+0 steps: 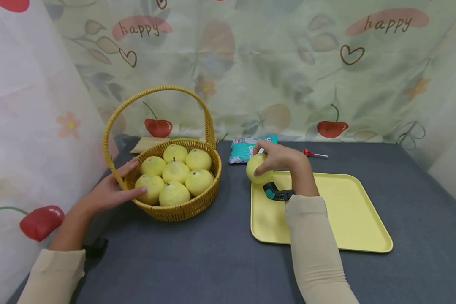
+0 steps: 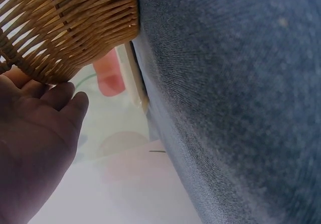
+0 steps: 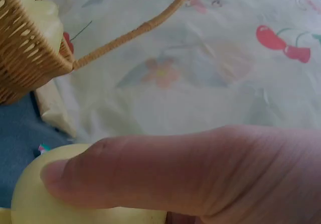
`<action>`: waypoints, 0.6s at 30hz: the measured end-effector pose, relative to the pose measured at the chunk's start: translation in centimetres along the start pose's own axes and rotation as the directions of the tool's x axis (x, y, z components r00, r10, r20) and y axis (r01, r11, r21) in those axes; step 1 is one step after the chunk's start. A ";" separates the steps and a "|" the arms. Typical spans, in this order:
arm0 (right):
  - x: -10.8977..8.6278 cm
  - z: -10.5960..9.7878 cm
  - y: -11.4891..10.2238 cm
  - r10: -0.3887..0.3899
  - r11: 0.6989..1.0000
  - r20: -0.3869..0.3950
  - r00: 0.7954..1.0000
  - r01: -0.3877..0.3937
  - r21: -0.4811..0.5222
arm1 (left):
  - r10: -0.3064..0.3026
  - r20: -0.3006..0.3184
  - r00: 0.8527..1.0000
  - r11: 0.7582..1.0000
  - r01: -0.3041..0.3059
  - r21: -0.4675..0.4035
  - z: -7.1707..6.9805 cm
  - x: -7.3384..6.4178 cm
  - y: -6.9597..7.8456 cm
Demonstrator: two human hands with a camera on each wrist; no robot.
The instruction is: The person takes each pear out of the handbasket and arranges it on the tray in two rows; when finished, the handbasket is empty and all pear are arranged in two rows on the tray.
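A wicker basket with a tall arched handle stands left of centre, filled with several round yellow-green pears. My left hand grips its left rim beside the foot of the handle, thumb over the edge by the nearest pears. Seen from the left wrist, the fingertips lie against the woven wall. Over the back left corner of a yellow tray, my right hand holds one pear between thumb and fingers. In the right wrist view the thumb lies across that pear.
Behind the held pear lies a teal packet. A red lollipop sits behind the tray, and a tan flat packet lies behind the basket. Printed curtains enclose the back and sides of the dark table.
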State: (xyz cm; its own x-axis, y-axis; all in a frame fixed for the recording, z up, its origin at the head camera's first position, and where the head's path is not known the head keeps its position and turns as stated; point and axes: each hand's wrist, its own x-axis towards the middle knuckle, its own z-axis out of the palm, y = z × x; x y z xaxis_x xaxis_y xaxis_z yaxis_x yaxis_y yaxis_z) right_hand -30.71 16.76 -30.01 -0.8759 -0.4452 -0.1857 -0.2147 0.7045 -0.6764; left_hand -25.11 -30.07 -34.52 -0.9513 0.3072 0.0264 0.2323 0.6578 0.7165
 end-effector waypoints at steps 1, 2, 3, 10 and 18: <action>0.1 0.0 0.3 -0.003 1.000 0.003 1.000 0.003 0.010 | -0.004 0.000 1.000 1.000 0.004 0.001 0.0 0.0 0.0; 0.1 -0.1 0.6 -0.005 1.000 0.006 1.000 0.005 0.018 | -0.003 0.002 1.000 1.000 0.003 0.001 0.0 0.0 0.0; 0.1 -0.1 0.9 -0.007 1.000 0.008 1.000 0.007 0.029 | -0.001 0.003 1.000 1.000 0.001 0.000 0.0 0.1 0.0; 0.0 -0.3 1.9 0.033 0.999 0.016 0.999 -0.033 0.028 | 0.007 -0.002 1.000 1.000 -0.007 0.008 0.0 0.1 0.1; 0.2 -0.3 2.9 0.061 0.995 0.054 0.997 -0.065 0.070 | 0.004 -0.009 1.000 1.000 -0.004 0.013 0.1 0.0 0.0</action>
State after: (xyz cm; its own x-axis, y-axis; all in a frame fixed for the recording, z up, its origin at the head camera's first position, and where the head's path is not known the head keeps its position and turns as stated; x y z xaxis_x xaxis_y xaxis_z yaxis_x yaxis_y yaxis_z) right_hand -31.62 18.86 -31.80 -0.8627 -0.4305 -0.2653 -0.1262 0.6913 -0.7114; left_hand -25.09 -30.01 -34.53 -0.9520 0.3041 0.0353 0.2388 0.6653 0.7073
